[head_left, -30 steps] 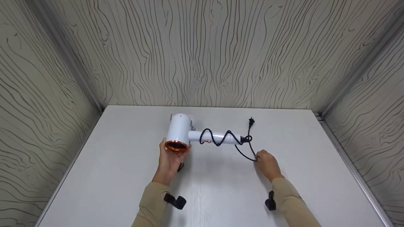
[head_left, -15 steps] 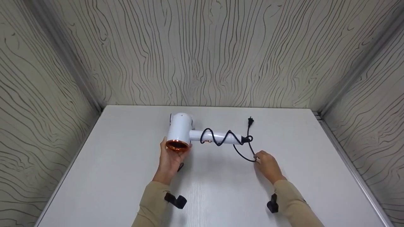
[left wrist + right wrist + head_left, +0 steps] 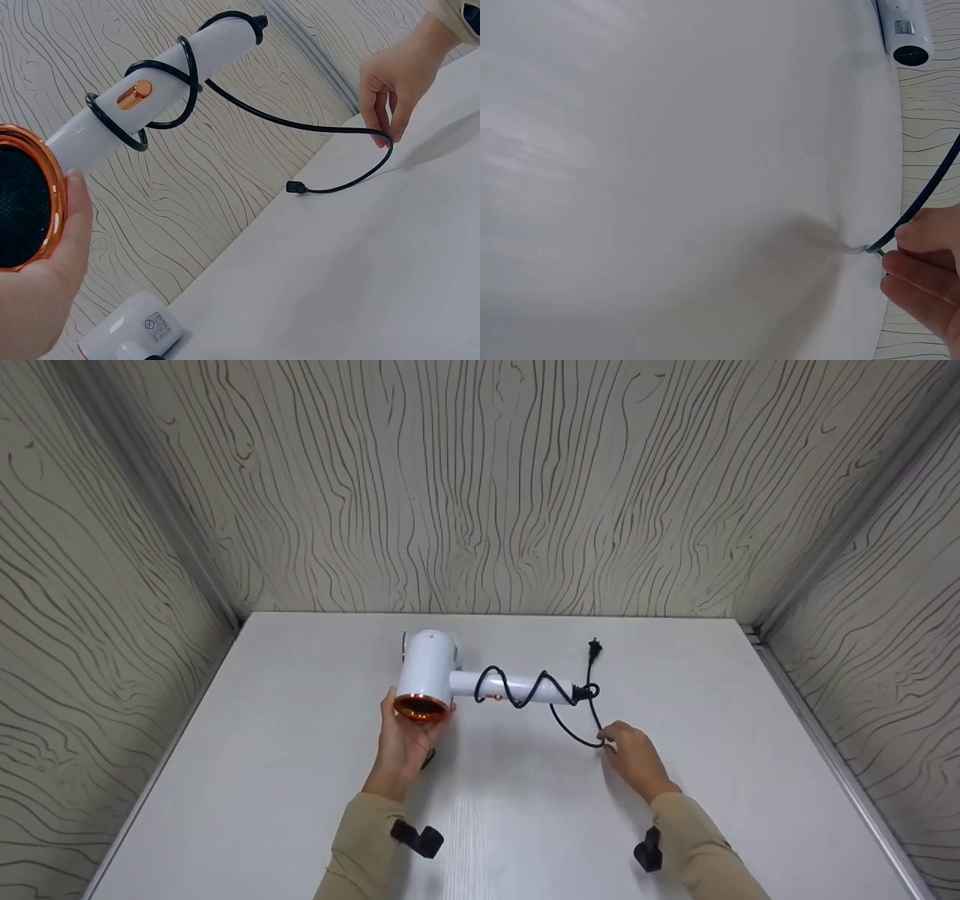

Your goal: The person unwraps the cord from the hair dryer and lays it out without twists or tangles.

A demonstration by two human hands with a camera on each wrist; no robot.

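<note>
My left hand [image 3: 405, 746] holds a white hair dryer [image 3: 427, 664] by its barrel, raised above the white table. The copper-rimmed end [image 3: 56, 199] shows beside my left thumb in the left wrist view. The dryer's handle [image 3: 217, 49] extends to the right, with a black cord [image 3: 259, 114] wound loosely round it in several turns. My right hand [image 3: 636, 757] pinches that cord at a bend off the handle's end. Past the fingers, the cord runs back to a black plug [image 3: 595, 649].
A second white appliance [image 3: 139, 330] with a printed label lies on the table [image 3: 300, 780] near the back edge, mostly hidden behind the held dryer in the head view. Patterned walls [image 3: 480, 487] enclose the table at the back and both sides.
My right hand has shifted slightly left and toward me with the pinched cord, and the slack loop under the handle has moved left. My left hand and the hair dryer stay nearly still.
</note>
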